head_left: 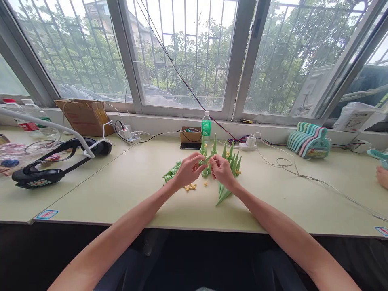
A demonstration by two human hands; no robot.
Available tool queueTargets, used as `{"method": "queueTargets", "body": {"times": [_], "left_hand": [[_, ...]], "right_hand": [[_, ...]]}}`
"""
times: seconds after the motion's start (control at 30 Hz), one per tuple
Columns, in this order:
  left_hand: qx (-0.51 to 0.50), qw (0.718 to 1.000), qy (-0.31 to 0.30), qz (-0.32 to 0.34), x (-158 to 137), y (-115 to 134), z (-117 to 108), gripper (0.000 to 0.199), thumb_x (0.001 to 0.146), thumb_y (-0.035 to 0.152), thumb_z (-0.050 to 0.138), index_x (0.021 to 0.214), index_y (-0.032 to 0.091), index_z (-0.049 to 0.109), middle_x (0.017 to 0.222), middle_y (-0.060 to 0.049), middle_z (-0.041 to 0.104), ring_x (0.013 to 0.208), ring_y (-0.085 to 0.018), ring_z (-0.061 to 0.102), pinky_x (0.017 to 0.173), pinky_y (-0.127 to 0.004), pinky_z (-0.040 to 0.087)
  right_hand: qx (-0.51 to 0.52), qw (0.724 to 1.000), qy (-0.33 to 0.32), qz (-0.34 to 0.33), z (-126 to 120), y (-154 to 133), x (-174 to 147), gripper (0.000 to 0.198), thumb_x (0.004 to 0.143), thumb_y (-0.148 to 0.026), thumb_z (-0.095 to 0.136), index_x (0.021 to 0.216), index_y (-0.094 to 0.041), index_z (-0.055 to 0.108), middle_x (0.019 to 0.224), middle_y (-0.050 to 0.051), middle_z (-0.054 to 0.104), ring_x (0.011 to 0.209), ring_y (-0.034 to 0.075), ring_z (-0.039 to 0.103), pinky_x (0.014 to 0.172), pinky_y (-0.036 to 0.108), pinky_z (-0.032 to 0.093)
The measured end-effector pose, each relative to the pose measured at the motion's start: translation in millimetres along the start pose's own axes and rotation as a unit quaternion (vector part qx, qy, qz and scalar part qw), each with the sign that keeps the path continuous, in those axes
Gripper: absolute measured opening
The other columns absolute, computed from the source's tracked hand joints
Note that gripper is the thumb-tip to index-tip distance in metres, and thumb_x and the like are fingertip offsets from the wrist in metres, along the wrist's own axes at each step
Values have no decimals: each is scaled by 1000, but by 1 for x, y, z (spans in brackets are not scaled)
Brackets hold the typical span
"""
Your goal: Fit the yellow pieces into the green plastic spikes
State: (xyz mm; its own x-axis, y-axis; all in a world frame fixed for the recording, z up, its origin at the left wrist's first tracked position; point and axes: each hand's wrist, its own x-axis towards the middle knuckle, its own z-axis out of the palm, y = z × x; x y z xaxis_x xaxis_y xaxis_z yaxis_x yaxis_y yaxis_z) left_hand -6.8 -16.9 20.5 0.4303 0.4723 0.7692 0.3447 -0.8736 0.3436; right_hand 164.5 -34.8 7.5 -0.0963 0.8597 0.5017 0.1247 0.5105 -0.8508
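Observation:
Above the table, my left hand (188, 170) pinches a small green cone (207, 159) between thumb and fingertips. My right hand (222, 170) is closed at the cone's other end; its fingertips hide whatever they pinch. Behind and beside my hands stand several upright green cones (214, 145), some with small yellow pieces near the base. More green cones (224, 196) lie under my right wrist. Green tube-like parts (172, 171) lie left of my left hand. Small yellow pieces (190, 187) are scattered on the table just below it.
A green-labelled bottle (206, 126) stands behind the cones, beside a small cardboard box (190, 134). A black headset (39, 178) lies at left. Pastel hangers (309, 141) and white cables (298, 173) are at right. Another person's hand (382, 176) shows at the right edge.

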Motion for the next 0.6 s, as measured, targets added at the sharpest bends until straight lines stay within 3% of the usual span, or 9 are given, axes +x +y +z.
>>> {"method": "queueTargets", "body": {"times": [0.3,0.47,0.6], "left_hand": [[-33,999,13,11,3,2,1,15,90,32,58,97,19,61,96,-4,59,53,-3,50,48,-17,42],[-58,998,3,-22,5,8,-1,21,94,36,52,99,18,61,97,-4,57,56,-3,53,51,-16,45],[-71,993,44,-80,8,12,-3,31,94,46,48,95,17,59,98,-5,56,52,-3,51,48,-16,44]], "right_hand": [[2,1000,24,-14,2,0,-1,40,90,-59,48,76,-22,46,51,-8,41,34,9,44,34,22,33],[-11,999,43,-30,1,-6,-3,38,92,-56,47,76,-22,46,54,-7,41,36,9,44,36,22,33],[-17,997,59,-37,1,-9,-4,37,93,-55,46,77,-22,46,56,-6,42,36,8,44,36,22,33]]}}
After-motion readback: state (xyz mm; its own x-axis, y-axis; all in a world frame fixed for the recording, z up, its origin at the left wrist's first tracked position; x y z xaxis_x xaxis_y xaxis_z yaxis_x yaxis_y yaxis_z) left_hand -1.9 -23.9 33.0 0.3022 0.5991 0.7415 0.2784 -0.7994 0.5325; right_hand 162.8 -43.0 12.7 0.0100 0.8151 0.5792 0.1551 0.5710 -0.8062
